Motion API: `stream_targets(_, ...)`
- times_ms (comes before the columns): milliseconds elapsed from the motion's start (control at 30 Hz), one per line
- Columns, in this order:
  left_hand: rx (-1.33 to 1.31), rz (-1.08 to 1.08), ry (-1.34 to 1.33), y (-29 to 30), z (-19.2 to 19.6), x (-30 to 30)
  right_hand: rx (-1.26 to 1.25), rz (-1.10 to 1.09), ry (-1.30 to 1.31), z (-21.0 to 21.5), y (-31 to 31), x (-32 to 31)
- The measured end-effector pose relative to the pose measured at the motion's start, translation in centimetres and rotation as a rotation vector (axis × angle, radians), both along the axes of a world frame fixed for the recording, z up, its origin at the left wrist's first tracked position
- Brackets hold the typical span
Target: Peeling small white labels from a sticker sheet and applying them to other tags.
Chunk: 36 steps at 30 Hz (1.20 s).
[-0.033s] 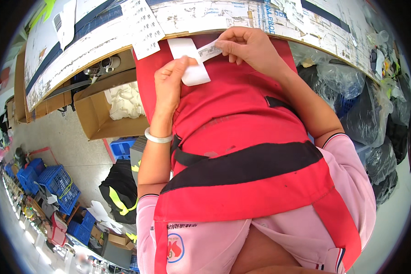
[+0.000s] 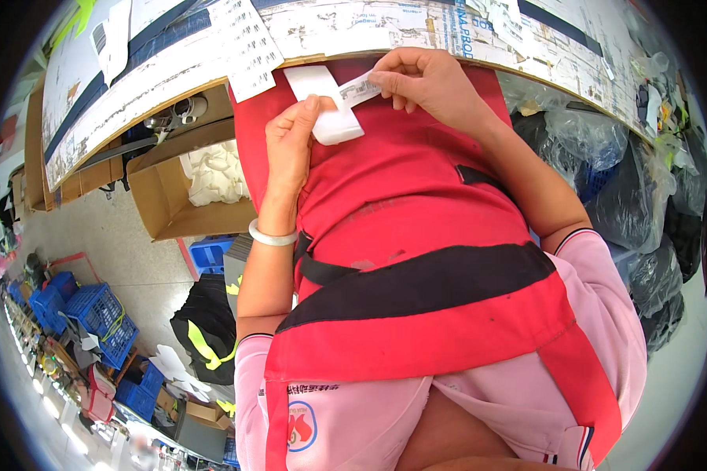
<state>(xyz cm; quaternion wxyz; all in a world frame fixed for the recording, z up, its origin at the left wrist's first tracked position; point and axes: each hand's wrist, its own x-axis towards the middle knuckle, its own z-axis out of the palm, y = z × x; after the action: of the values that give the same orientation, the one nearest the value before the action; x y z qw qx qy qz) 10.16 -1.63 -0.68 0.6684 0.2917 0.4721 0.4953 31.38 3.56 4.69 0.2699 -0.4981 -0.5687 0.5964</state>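
Above my red apron [image 2: 416, 204], my left hand [image 2: 292, 137] is closed on a white paper strip [image 2: 339, 127], its thumb pressing on the strip's face. The strip hangs over the apron, one end up toward the table edge. My right hand [image 2: 420, 78] pinches the right end of a small printed label [image 2: 358, 89] between thumb and fingers. The label's left end meets or overlaps the white strip; whether it is stuck to it I cannot tell. A sheet of printed labels [image 2: 247, 47] lies over the table's edge, just beyond my left hand.
The worn white table [image 2: 173, 67] runs across the far side. Under it on the left stands a cardboard box [image 2: 161, 200] holding crumpled pale paper [image 2: 216, 174]. Bags of dark and clear plastic [image 2: 620, 196] crowd the right. Blue crates [image 2: 102, 318] stand at the lower left.
The white strip has shifted very slightly, its upper end a little to the left. Both hands hold nearly the same place and grip.
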Motion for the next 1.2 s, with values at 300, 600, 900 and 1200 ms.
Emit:
stream_targets(300,0.008,-0.112,0.107,-0.2,-0.2,-0.1,-0.075,0.013,0.065,0.1,-0.5,-0.6)
stream_targets(600,-0.03,-0.136,0.089,-0.2,0.1,0.1,0.045,-0.031,0.138,-1.8,-1.4,-1.1)
stream_targets(900,0.014,-0.197,0.096,-0.5,-0.6,-0.2,-0.222,-0.073,0.176,-2.0,-1.4,-0.8)
stream_targets(1200,0.001,-0.236,0.142,-0.1,-0.6,-0.3,-0.131,-0.02,0.094,-2.0,-0.8,-0.1)
